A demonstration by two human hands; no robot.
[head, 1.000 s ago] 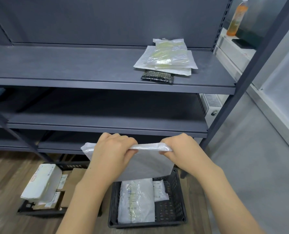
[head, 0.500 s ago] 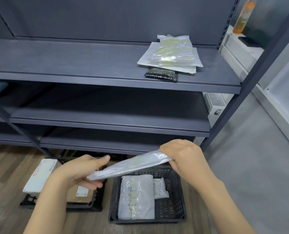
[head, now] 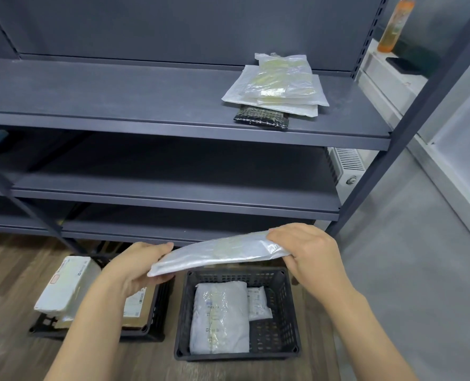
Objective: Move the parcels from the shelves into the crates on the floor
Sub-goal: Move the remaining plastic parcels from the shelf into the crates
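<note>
**Parcels: one in the hands, others on the shelf and in two crates**

Parcels are in three places. The grey shelving unit point(head: 173, 138) is the largest thing, and three shelf boards show in it. On the top board, at its right end, lies one stack of parcels point(head: 278, 86): pale plastic mailers, at least three, though I cannot count them exactly, with one black bubble parcel point(head: 261, 119) under them that sticks out toward the front edge.

On the wooden floor point(head: 5, 287) stand two black crates side by side. The right crate point(head: 286, 320) holds two parcels: one big white parcel point(head: 220, 320) on the left and one small white parcel point(head: 258, 303) touching its right side. The left crate point(head: 151, 329) holds one white box parcel point(head: 66, 287), which leans tilted over the rim, and one brown carton point(head: 137, 312) with labels; the left arm hides part of it.

Above the right crate, one flat white mailer point(head: 217, 254) is held in the air, its left end lower than its right. The left hand point(head: 135, 268) pinches the lower end, thumb under it. The right hand point(head: 308, 257) grips the upper end, fingers curled over the top.
</note>
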